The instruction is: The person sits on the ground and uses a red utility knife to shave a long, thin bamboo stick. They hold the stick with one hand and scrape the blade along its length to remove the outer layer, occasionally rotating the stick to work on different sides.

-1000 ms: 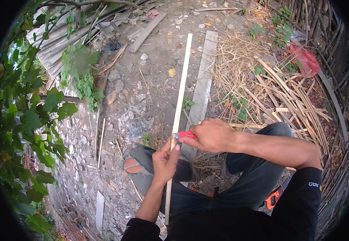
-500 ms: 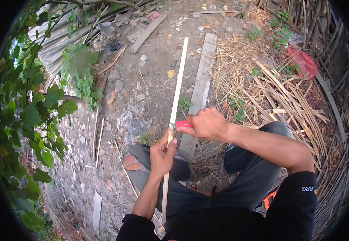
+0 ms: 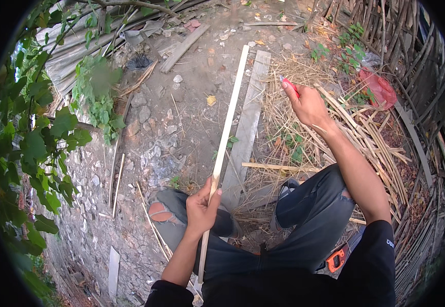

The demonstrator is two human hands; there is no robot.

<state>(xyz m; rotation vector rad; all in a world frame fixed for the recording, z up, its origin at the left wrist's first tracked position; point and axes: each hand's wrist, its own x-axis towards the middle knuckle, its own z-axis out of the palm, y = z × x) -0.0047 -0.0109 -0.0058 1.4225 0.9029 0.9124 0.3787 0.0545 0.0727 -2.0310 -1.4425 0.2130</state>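
Note:
A long, pale wooden strip (image 3: 232,110) slants from my lap up to the far ground, its upper stretch pale and smooth, its lower part darker. My left hand (image 3: 202,209) is closed around it near its middle, above my bent left leg. Out to the right, over the straw, my right hand (image 3: 310,106) grips a small red-handled knife (image 3: 291,87). Its short blade points up and left, well apart from the strip. Most of the handle is hidden in my fist.
A grey plank (image 3: 252,107) lies beyond my feet. Straw and a pile of split strips (image 3: 376,148) spread at the right, near a red plastic bag (image 3: 378,88). An orange-handled saw (image 3: 336,260) rests by my right hip. Leafy branches (image 3: 38,148) hang at the left.
My right hand with the knife has swung away from the strip, up and to the right. The left hand still holds the strip. A thin strip now shows above my right shin.

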